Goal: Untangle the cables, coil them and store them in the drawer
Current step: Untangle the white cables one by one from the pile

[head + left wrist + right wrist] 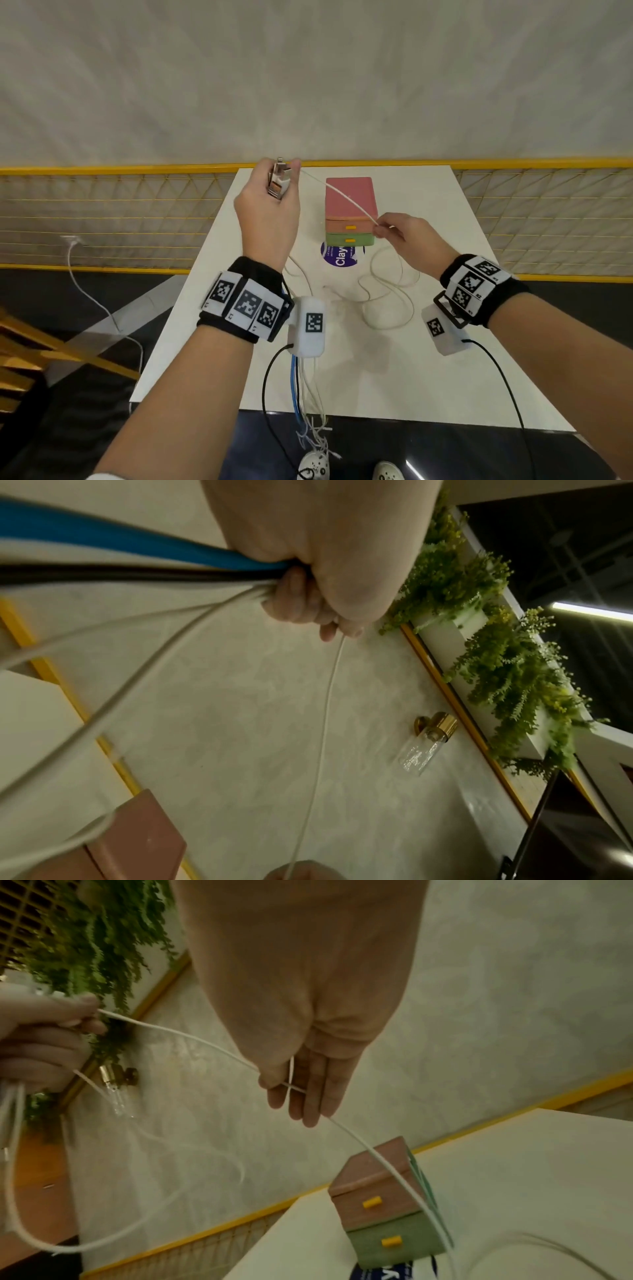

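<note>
My left hand (278, 186) is raised above the table's far left corner and grips a bundle of cable ends, their metal plugs (278, 178) sticking up out of the fist. In the left wrist view, blue (120, 538), black (137, 574) and white (137, 647) cables run out of that fist (308, 599). A thin white cable (342, 197) stretches from it across the pink and green drawer box (349, 205) to my right hand (378, 229), which pinches it between thumb and fingers (298, 1093). Both drawers look closed. The rest of the white cable lies in loose loops (387, 294) on the table.
The white table (394, 377) bears a purple sticker (339, 257) in front of the box. A yellow mesh railing (102, 212) runs behind and to both sides. Several cable tails (305, 394) hang below my left wrist past the table's near edge. Another white cord (89, 294) trails over the left railing.
</note>
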Motion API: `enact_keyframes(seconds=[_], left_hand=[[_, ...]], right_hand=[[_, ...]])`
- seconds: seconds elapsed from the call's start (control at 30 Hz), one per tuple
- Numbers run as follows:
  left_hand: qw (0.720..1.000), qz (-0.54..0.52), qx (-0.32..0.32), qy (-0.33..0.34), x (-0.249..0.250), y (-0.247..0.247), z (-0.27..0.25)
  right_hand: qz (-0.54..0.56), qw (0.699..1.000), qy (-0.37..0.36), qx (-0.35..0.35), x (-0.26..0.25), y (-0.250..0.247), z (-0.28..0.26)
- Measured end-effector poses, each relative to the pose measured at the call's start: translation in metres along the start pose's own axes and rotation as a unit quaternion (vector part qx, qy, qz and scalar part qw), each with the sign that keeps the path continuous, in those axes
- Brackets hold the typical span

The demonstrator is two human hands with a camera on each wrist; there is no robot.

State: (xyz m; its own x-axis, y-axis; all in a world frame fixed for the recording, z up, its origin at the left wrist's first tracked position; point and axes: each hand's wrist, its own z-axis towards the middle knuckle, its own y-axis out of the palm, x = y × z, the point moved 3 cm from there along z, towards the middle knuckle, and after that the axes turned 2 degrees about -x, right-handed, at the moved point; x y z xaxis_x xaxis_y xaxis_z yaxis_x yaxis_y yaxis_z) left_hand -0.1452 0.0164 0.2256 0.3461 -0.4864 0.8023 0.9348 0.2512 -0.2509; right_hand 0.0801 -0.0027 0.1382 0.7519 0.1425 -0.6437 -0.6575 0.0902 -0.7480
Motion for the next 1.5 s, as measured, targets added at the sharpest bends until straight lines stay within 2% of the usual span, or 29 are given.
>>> enact_keyframes(seconds=[0.13, 0.33, 0.43, 0.57, 0.67, 0.73, 0.8, 0.83, 0.9, 0.97, 1.0, 1.1, 1.13, 1.17, 1.23, 1.33, 1.43, 1.5], left_hand=[[1.000, -0.007, 0.026, -0.006, -0.002, -0.005, 0.003], [0.999, -0.022, 0.018, -0.024, -0.003, -0.004, 0.003], [0.999, -0.026, 0.015, -0.030, -0.007, -0.005, 0.004], [0.999, -0.006, -0.031, -0.029, -0.014, -0.003, 0.001], [0.994, -0.018, -0.097, -0.038, -0.018, 0.000, -0.008], [0.982, -0.004, -0.183, -0.034, -0.019, 0.004, -0.018], [0.957, 0.028, -0.289, -0.022, -0.016, 0.007, -0.028], [0.940, 0.041, -0.339, -0.019, -0.015, 0.008, -0.032], [0.907, 0.063, -0.415, -0.025, -0.013, 0.008, -0.039], [0.886, 0.071, -0.457, -0.037, -0.010, 0.007, -0.045], [0.883, 0.063, -0.463, -0.044, -0.009, 0.006, -0.048], [0.888, 0.006, -0.457, -0.051, -0.003, 0.008, -0.052], [0.891, -0.005, -0.453, -0.040, -0.001, 0.009, -0.053], [0.894, -0.011, -0.447, -0.032, 0.001, 0.011, -0.053], [0.901, -0.027, -0.432, -0.024, 0.007, 0.013, -0.053], [0.916, -0.069, -0.394, -0.009, 0.019, 0.014, -0.051], [0.935, -0.116, -0.333, -0.031, 0.024, 0.011, -0.043], [0.951, -0.134, -0.272, -0.060, 0.020, 0.006, -0.034]], right_hand=[[0.011, 0.999, -0.027, 0.023, -0.019, -0.010, 0.001], [-0.030, 0.993, -0.110, -0.020, -0.067, -0.026, -0.016], [0.080, 0.991, -0.065, -0.090, -0.086, -0.030, -0.033], [0.189, 0.965, -0.010, -0.183, -0.097, -0.019, -0.059], [0.212, 0.935, 0.020, -0.284, -0.095, 0.009, -0.087], [0.204, 0.915, 0.038, -0.345, -0.089, 0.033, -0.105], [0.181, 0.900, 0.063, -0.392, -0.080, 0.054, -0.118], [0.138, 0.897, 0.061, -0.416, -0.074, 0.061, -0.121], [-0.037, 0.887, 0.046, -0.458, -0.057, 0.064, -0.118], [-0.205, 0.875, 0.048, -0.436, -0.039, 0.055, -0.104], [-0.244, 0.883, 0.053, -0.397, -0.034, 0.046, -0.093], [-0.215, 0.951, 0.072, -0.209, -0.037, 0.017, -0.063], [-0.177, 0.969, 0.052, -0.163, -0.044, 0.011, -0.057], [-0.129, 0.980, 0.019, -0.148, -0.054, 0.008, -0.053], [-0.024, 0.983, -0.031, -0.181, -0.078, 0.015, -0.048], [0.070, 0.964, -0.063, -0.250, -0.093, 0.048, -0.052], [0.103, 0.946, -0.072, -0.299, -0.090, 0.081, -0.070], [0.090, 0.911, -0.044, -0.400, -0.080, 0.103, -0.094]])
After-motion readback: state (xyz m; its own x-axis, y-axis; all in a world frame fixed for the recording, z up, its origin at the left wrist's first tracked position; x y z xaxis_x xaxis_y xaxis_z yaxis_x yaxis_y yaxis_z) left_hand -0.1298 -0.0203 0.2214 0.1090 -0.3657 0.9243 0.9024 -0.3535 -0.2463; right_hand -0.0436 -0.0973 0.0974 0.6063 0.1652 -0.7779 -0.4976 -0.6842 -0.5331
